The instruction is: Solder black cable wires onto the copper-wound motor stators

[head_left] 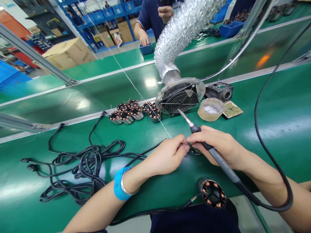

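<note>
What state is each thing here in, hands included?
Left hand: pinching, contents hidden
Right hand: gripping the soldering iron
Soldering iron: held, tip pointing away; heat can't be told
Black cables: loosely coiled
Clustered copper-wound rings: upright
Near copper-wound ring: tilted
Round tub: open
Silvery duct: bent
Fan: behind grille; spinning unclear

Bright overhead light glares off the green tabletop point(274, 129); wide-angle distortion stretches the blurred edges.

The desk point(274, 119) is green and shiny. Lights make white spots and one orange glow point(263, 60) on it and the low green wall point(116, 89). Behind are tall blue shelves point(107, 20) with blue bins, and a big brown box point(66, 53).
</note>
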A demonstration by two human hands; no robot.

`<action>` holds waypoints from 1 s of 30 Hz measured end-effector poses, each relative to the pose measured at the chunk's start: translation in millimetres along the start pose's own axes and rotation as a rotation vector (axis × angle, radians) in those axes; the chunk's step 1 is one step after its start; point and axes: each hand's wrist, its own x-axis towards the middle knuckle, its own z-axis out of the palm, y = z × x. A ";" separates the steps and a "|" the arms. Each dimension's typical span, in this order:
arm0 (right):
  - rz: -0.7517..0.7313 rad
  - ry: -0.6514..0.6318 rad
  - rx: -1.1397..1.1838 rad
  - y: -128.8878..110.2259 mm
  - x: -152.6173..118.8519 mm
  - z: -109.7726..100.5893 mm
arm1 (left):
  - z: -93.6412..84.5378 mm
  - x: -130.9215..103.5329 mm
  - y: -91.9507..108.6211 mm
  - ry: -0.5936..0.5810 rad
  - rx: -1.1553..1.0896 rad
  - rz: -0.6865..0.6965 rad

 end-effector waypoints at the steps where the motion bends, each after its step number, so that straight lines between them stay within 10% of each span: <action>1: 0.003 0.004 -0.001 0.6 0.3 1.1 | 0.8 2.0 -1.6 -0.015 -0.092 -0.012; 7: 0.054 0.142 -0.086 2.1 2.8 7.0 | 10.9 18.0 -8.0 0.017 -0.616 -0.059; 25: 0.350 0.464 -0.008 -26.1 -22.7 -13.0 | 14.2 32.5 -19.9 0.161 -0.490 -0.106; 30: 0.330 0.310 -0.232 -16.1 -16.7 -5.1 | 15.3 32.0 -20.8 0.130 -0.543 -0.099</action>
